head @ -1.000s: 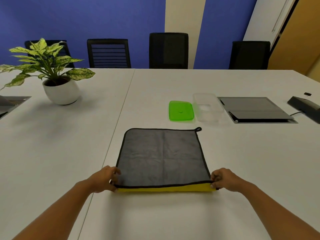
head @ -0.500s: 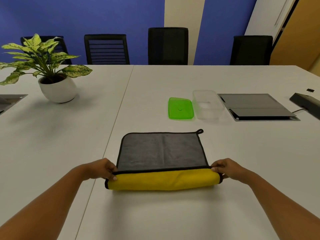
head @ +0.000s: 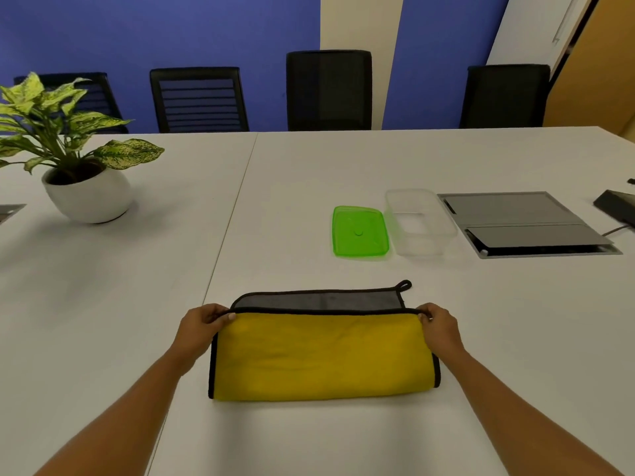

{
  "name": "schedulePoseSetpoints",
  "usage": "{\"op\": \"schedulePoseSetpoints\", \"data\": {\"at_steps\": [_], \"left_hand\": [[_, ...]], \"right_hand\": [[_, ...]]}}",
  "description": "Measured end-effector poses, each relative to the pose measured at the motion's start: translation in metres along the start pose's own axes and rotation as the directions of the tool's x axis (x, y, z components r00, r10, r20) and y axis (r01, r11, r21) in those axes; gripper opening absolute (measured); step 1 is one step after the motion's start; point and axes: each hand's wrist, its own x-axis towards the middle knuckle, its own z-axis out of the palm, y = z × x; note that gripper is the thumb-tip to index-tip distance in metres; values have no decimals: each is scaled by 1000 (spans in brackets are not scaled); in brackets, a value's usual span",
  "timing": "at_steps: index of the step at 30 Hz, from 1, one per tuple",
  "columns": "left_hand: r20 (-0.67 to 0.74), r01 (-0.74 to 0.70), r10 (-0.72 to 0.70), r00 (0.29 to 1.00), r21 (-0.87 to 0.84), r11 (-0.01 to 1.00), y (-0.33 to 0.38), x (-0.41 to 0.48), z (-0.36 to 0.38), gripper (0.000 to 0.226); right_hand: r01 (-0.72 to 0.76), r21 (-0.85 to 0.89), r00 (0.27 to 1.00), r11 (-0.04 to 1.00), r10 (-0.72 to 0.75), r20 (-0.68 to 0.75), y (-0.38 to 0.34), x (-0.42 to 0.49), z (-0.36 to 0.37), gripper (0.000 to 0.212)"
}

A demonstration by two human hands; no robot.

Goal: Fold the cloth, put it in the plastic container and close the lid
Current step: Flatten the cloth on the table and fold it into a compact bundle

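The cloth [head: 323, 355], yellow on one side and grey on the other with black edging, lies on the white table in front of me. Its near half is turned over the far half, so only a narrow grey strip shows at the back. My left hand [head: 201, 326] pinches the left corner of the turned-over edge and my right hand [head: 439, 326] pinches the right corner. Behind the cloth lies the green lid [head: 359, 231], flat on the table. Right beside it stands the clear plastic container [head: 421, 223], open and with nothing in it.
A potted plant in a white pot [head: 87, 197] stands at the far left. A grey floor-box panel [head: 522, 223] is set into the table right of the container, with a black device [head: 616, 206] beyond it. Black chairs [head: 328, 91] line the far edge.
Both hands have carried the cloth's near edge up and away from me, turning the yellow side over the grey. The grey area showing has shrunk to a thin strip.
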Motion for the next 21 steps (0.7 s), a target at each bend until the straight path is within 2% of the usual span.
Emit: {"op": "schedulePoseSetpoints", "data": {"at_steps": [4,8,21], "left_hand": [[-105,-32,28,994,-36,999,0,27,13,10],[-175,-45,38,984,-39,998,-5,47,23,9],[-203,48,-24,979,112,993,-40,90,40,22]], "right_hand": [[6,-55,992,998,-13,-123,-8,22,21,26],[25,-39,984,999,-31,-173,-18,40,34,27],[26,-130,994,991,-40,-104,-9,79,72,25]]}}
